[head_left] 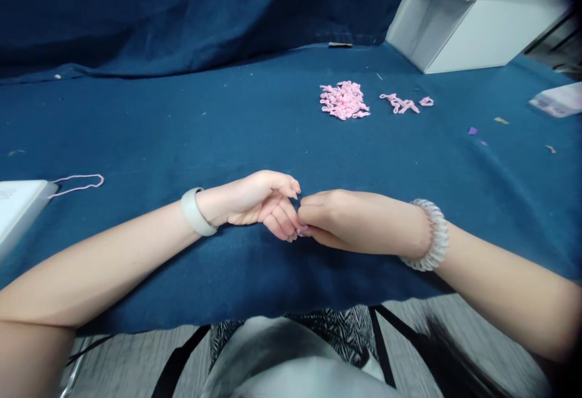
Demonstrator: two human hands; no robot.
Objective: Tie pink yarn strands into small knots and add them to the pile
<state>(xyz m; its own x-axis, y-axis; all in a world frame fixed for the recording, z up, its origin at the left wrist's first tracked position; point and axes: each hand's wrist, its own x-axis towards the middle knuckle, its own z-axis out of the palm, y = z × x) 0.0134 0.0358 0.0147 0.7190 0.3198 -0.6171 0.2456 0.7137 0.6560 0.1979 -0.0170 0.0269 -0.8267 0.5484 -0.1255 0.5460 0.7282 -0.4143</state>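
Observation:
Near the front of the blue-covered table, my left hand [275, 204] and my right hand [352, 219] meet at the fingertips. A small pink cord piece [301, 230] shows between them, mostly hidden by the fingers. My right hand pinches it, its back turned up. The left palm faces right with its fingers half curled and the thumb apart; those fingertips are at the pink piece. Beyond my hands lies a pile of pink knotted cord loops [344, 101]. Several more pink cord pieces [401, 104] lie just right of it.
A white box [477, 34] stands at the back right. At the left edge, a pink cord loop [79, 183] sticks out from a white block-like object [22, 204]. A clear container [559, 99] sits at the right edge. Purple scraps [473, 131] dot the blue cloth [182, 131].

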